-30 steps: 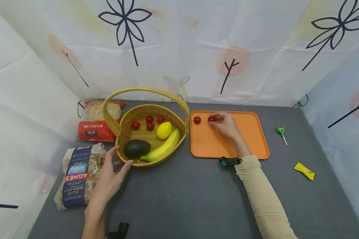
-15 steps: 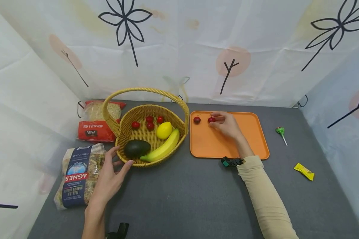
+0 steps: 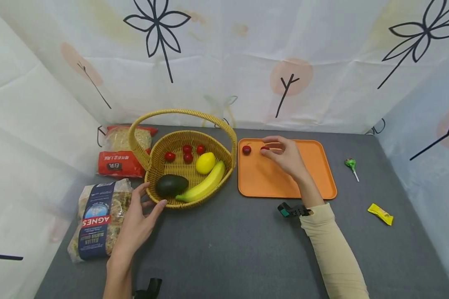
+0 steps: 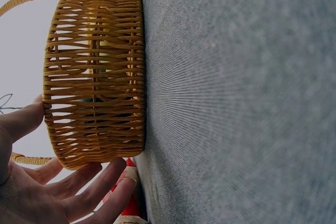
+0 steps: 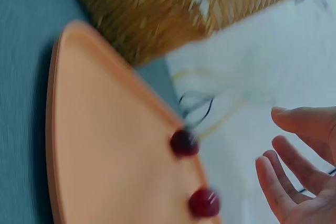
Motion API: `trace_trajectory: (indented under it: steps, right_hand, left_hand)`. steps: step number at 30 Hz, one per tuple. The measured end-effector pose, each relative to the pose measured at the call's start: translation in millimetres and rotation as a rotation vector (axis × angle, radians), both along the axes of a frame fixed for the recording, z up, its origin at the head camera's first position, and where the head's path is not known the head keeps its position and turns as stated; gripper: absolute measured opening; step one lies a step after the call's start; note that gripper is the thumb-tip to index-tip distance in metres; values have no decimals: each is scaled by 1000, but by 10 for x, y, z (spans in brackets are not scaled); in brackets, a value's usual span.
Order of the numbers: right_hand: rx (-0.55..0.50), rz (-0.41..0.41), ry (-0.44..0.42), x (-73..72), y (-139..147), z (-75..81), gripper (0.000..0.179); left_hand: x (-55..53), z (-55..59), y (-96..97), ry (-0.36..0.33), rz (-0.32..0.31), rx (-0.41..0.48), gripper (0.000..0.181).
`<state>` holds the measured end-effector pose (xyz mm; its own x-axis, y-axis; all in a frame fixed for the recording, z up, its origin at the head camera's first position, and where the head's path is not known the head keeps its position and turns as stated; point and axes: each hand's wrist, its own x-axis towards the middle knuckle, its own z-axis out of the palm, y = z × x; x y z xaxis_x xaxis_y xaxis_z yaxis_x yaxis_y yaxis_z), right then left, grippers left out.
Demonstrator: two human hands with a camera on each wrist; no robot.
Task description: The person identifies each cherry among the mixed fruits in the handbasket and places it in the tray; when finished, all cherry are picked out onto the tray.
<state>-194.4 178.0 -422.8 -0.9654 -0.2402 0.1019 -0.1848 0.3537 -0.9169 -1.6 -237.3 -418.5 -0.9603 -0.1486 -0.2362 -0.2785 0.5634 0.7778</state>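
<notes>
My left hand rests against the near-left side of a yellow wicker basket. In the left wrist view its thumb touches the rim and its loosely spread fingers lie along the basket wall. Inside the basket are an avocado, a banana, a lemon and several small red fruits. My right hand hovers over an orange tray, fingers apart and holding nothing. Below its fingertips lies a dark red cherry, partly hidden in the head view. Another cherry sits to its left.
A bag of pasta labelled AGNES and a red-and-clear food bag lie left of the basket. Right of the tray are a green lollipop and a yellow wrapped candy. A patterned cloth hangs behind the table.
My right hand has let go of the cherry and risen off it, its fingers spreading. The cherry stays on the tray. My left hand and the basket have not visibly moved.
</notes>
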Motion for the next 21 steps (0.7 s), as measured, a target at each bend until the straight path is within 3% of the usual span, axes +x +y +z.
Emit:
trace_trajectory:
  steps: [11,16,21]
  right_hand:
    - [-228,179,172,540,-254,521,33]
    - [-290,277,284,724,-400,660,30]
    - [-292,357,278,832,-612,709,30]
  left_hand:
    - [6,19,6,-12,6,12,92]
    - [5,15,2,-18,6,12,93]
    - [6,18,2,-14,2,14,92]
